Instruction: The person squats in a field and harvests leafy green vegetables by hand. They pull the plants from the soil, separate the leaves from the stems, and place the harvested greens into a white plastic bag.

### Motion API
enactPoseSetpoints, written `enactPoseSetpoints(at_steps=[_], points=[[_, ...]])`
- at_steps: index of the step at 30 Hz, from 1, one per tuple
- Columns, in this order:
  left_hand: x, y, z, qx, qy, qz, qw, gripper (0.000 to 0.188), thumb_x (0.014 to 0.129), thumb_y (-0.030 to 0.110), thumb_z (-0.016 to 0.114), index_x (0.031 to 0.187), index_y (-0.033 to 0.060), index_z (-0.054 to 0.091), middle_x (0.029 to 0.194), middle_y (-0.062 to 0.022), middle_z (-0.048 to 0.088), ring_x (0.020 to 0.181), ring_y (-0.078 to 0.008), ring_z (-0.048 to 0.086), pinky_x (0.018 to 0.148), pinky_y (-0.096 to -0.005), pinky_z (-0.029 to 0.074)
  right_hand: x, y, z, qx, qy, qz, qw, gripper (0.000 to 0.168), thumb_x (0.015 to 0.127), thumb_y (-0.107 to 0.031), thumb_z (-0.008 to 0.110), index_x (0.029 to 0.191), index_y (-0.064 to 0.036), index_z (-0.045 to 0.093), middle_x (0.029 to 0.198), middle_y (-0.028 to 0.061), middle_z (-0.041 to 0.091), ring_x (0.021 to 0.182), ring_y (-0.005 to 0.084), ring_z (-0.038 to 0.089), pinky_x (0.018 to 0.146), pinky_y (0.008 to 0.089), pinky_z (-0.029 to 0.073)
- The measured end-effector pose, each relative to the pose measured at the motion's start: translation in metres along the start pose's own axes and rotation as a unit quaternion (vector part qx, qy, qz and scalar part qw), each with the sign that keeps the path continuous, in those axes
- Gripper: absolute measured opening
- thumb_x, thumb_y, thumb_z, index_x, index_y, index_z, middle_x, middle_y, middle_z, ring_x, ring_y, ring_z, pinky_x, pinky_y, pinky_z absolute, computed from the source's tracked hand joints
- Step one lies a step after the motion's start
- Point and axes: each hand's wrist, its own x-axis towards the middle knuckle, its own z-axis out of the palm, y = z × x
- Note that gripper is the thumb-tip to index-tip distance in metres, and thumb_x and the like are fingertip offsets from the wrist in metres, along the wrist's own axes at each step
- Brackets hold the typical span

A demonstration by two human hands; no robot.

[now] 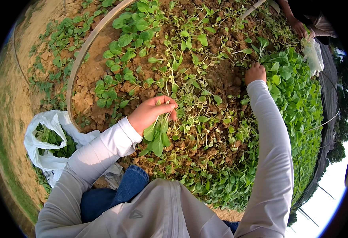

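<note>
My left hand holds a small bunch of leafy green seedlings by their stems, leaves hanging down towards me. My right hand reaches out to the far right, its fingers closed at the base of a leafy seedling at the edge of a dense green patch; the fingertips are partly hidden. Between my hands, sparse seedlings with thin pale stems lie and stand in brown, clumpy soil. A white plastic bag on the left holds more picked greens.
A curved pale hoop arches over the bed on the left. At the upper right, another person's hand is near a clear plastic bag. Dark netting borders the right side. A bare dirt path runs along the left.
</note>
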Motion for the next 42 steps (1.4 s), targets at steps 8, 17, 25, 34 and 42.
enactPoseSetpoints(at_steps=[8, 17, 25, 34, 42], points=[[-0.004, -0.001, 0.002, 0.007, -0.008, 0.020, 1.000, 0.017, 0.083, 0.015, 0.046, 0.095, 0.0020, 0.047, 0.072, -0.0040, 0.052, 0.068, -0.0122, 0.051, 0.065, -0.0237, 0.041, -0.019, 0.014, -0.006, 0.033, 0.068, -0.029, 0.997, 0.017, 0.074, -0.015, 0.047, 0.075, -0.012, 0.064, 0.083, 0.0006, 0.058, 0.091, 0.0178, 0.046, 0.075, 0.0275, 0.034], [-0.017, 0.013, 0.017, -0.030, -0.004, 0.023, 0.999, 0.020, 0.082, 0.016, 0.048, 0.097, 0.0025, 0.045, 0.063, 0.0010, 0.043, 0.053, -0.0068, 0.043, 0.058, -0.0259, 0.043, -0.105, 0.015, -0.064, 0.549, 0.243, -0.009, 0.800, 0.018, 0.077, -0.017, 0.051, 0.071, -0.002, 0.057, 0.066, 0.0050, 0.055, 0.069, 0.0190, 0.052, 0.062, 0.0316, 0.040], [-0.017, 0.007, 0.016, 0.045, 0.028, 0.015, 0.998, 0.022, 0.079, 0.020, 0.055, 0.092, 0.0017, 0.052, 0.053, 0.0049, 0.039, 0.042, -0.0039, 0.034, 0.047, -0.0219, 0.037, -0.170, -0.120, -0.085, 0.929, -0.290, -0.044, -0.226, 0.024, 0.089, -0.026, 0.034, 0.086, -0.006, 0.047, 0.050, -0.0043, 0.030, 0.047, 0.0092, 0.031, 0.045, 0.0210, 0.027], [-0.022, 0.003, 0.018, 0.093, 0.021, 0.006, 0.995, 0.024, 0.078, 0.020, 0.055, 0.091, -0.0002, 0.056, 0.060, 0.0029, 0.050, 0.045, -0.0032, 0.037, 0.041, -0.0181, 0.031, -0.202, -0.120, -0.114, 0.987, -0.129, -0.094, 0.027, 0.017, 0.086, -0.017, 0.041, 0.088, -0.003, 0.051, 0.060, 0.0004, 0.044, 0.053, 0.0090, 0.039, 0.050, 0.0206, 0.032], [-0.027, 0.010, 0.024, 0.052, -0.007, 0.048, 0.998, 0.023, 0.075, 0.016, 0.057, 0.089, -0.0019, 0.058, 0.060, 0.0021, 0.051, 0.046, -0.0029, 0.038, 0.043, -0.0158, 0.029, -0.204, -0.120, -0.127, 0.985, -0.068, -0.099, 0.126, 0.021, 0.086, -0.017, 0.039, 0.091, -0.001, 0.051, 0.069, 0.0023, 0.050, 0.059, 0.0088, 0.044, 0.054, 0.0201, 0.035]])
